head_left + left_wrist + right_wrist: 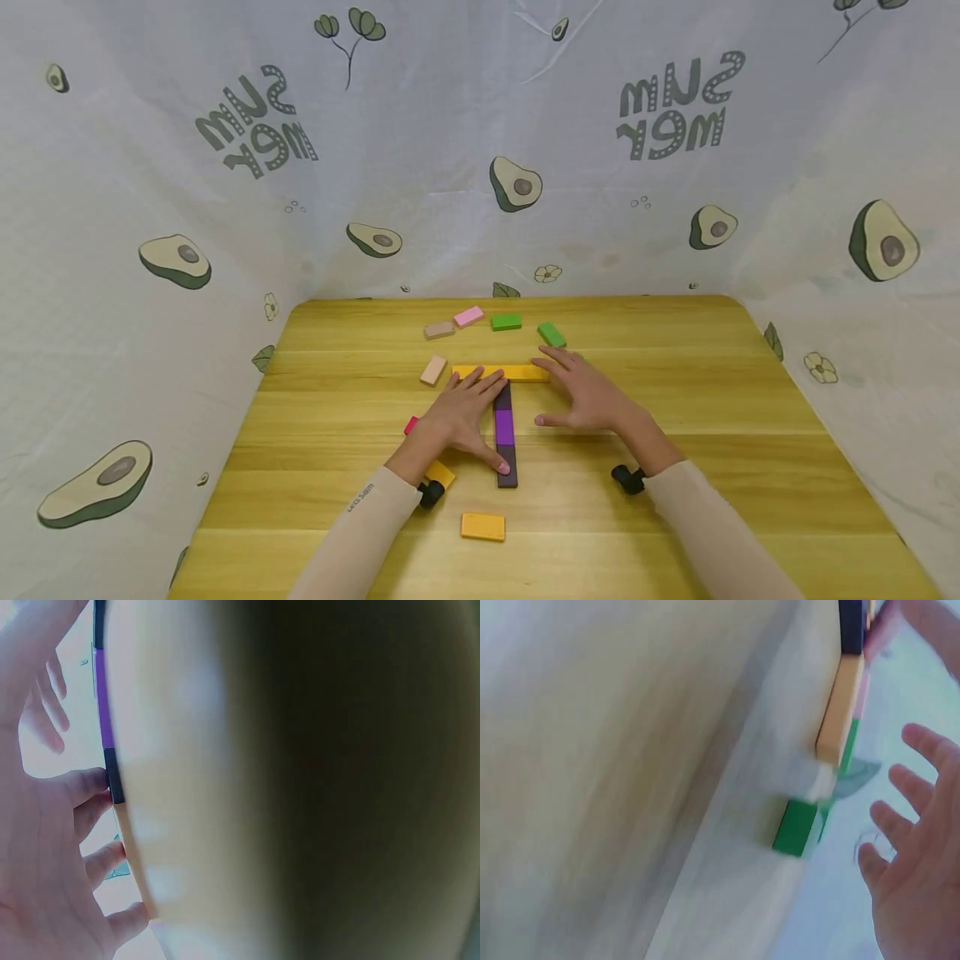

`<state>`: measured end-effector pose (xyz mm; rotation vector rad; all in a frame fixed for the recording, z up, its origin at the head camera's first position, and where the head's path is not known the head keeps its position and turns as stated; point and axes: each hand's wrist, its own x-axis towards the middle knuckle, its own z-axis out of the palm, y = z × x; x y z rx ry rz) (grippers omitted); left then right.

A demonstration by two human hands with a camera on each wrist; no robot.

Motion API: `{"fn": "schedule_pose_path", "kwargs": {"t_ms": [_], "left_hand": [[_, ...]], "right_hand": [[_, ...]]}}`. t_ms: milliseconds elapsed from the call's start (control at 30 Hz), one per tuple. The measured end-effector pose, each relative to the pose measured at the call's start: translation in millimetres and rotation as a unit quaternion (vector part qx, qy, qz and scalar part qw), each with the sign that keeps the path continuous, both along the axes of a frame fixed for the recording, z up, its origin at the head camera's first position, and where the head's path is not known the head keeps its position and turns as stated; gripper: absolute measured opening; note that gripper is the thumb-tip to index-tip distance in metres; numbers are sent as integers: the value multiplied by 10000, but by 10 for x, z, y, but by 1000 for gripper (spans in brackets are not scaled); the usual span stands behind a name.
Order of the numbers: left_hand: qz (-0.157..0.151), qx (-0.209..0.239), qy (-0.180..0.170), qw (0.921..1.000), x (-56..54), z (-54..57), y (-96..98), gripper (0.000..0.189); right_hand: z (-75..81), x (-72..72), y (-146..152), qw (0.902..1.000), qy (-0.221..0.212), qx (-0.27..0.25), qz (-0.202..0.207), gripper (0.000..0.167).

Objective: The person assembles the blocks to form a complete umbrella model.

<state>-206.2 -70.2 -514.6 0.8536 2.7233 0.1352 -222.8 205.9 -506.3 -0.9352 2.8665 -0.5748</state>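
Note:
Flat domino-like blocks form a T on the wooden table. Orange-yellow blocks [525, 373] make the crossbar; a purple block [505, 427] between two dark blocks [507, 481] makes the stem. Over the T's left side my left hand [453, 417] is spread, fingertips at the crossbar and thumb at the near dark block. In the left wrist view its fingertips meet the row's edge [131, 847]. My right hand [592, 396] hovers by the crossbar's right end with fingers apart, holding nothing. The right wrist view has a gap between that hand [922, 855] and the blocks.
Behind the T lie two green blocks [506, 322], a pink block [468, 317] and a brown block [439, 331]. A beige block [432, 370] is at left. Nearer are a yellow block [483, 527], another yellow block [440, 475] and a red block [410, 425], both partly hidden.

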Motion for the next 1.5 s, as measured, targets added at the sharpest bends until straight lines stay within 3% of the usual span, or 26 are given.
{"fn": "schedule_pose_path", "kwargs": {"t_ms": [300, 567, 867, 1500], "left_hand": [[4, -40, 27, 10000, 5, -4, 10, 145], [-70, 36, 114, 9999, 9, -12, 21, 145], [-27, 69, 101, 9999, 31, -10, 11, 145], [-91, 198, 123, 9997, 9, -32, -9, 143]], "right_hand": [[-94, -125, 297, 9982, -158, -122, -560, 88], [-199, -178, 482, 9966, -377, -211, -697, 75], [-209, -186, 500, 9967, -360, -363, -635, 58], [-199, -211, 405, 9933, -426, -672, -842, 55]]}}
